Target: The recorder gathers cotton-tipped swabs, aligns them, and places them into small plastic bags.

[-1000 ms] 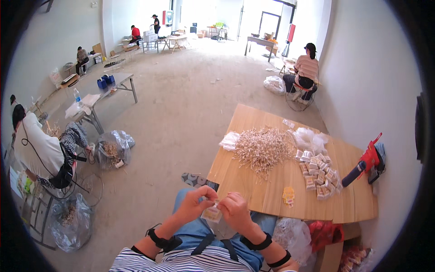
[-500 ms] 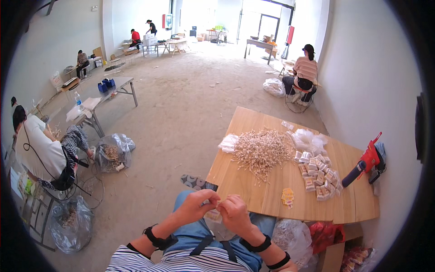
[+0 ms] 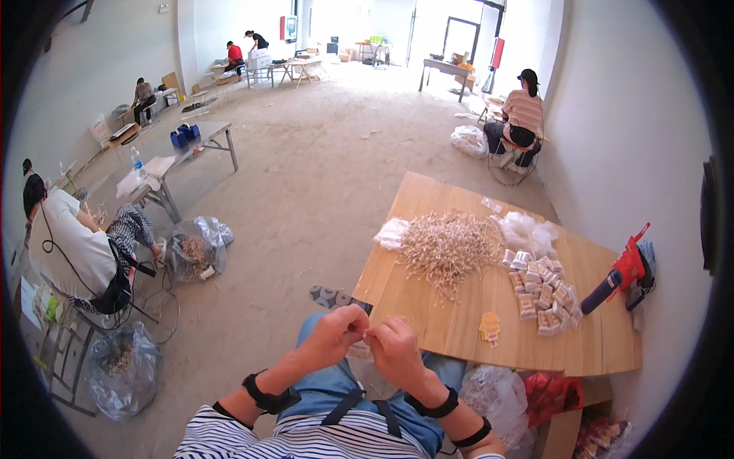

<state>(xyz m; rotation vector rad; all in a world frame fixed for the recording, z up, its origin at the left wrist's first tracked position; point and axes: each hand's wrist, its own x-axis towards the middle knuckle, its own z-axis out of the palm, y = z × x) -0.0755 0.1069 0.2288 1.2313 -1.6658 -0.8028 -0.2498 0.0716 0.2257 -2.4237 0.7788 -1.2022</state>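
My left hand point(image 3: 333, 336) and my right hand point(image 3: 393, 348) meet in front of my lap, fingers pinched together on a small clear plastic packet point(image 3: 359, 350) between them. The packet is mostly hidden by my fingers. Both wrists wear black bands. To the right of my hands stands a wooden table point(image 3: 459, 325) with a big heap of thin light wooden sticks point(image 3: 447, 246), several small filled packets point(image 3: 543, 291) and a little yellow stack of labels point(image 3: 489, 327).
A red tool point(image 3: 621, 274) lies at the table's right edge by the white wall. Clear plastic bags point(image 3: 527, 231) sit on the table's far side. A seated person point(image 3: 73, 245) works at my left beside bags on the floor point(image 3: 191, 249); another person point(image 3: 521, 115) sits beyond the table.
My hands stay together at my lap and have shifted slightly, fingers working on the small packet. Nothing on the table has moved.
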